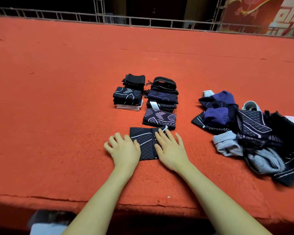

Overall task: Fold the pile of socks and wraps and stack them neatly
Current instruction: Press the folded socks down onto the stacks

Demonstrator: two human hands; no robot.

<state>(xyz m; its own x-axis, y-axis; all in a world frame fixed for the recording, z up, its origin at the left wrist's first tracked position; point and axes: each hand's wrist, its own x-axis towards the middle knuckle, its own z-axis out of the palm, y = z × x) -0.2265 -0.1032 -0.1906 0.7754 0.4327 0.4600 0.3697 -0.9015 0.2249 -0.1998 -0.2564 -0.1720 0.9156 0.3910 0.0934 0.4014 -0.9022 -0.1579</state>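
Note:
A dark navy wrap (145,141) with a diamond weave and white lines lies flat on the red felt surface (58,116) in front of me. My left hand (124,148) rests on its left edge with fingers loosely bent. My right hand (170,146) presses flat on its right half, fingers straight. Just behind lies a folded patterned piece (159,118). Further back stand two stacks of folded items, a left stack (128,98) and a right stack (163,94). An unfolded pile of socks and wraps (249,133) sprawls at the right.
The surface's front edge (143,204) runs just below my forearms. A metal railing (143,21) lines the far edge, with a red banner (264,14) at the back right. Bare felt stretches across the left side.

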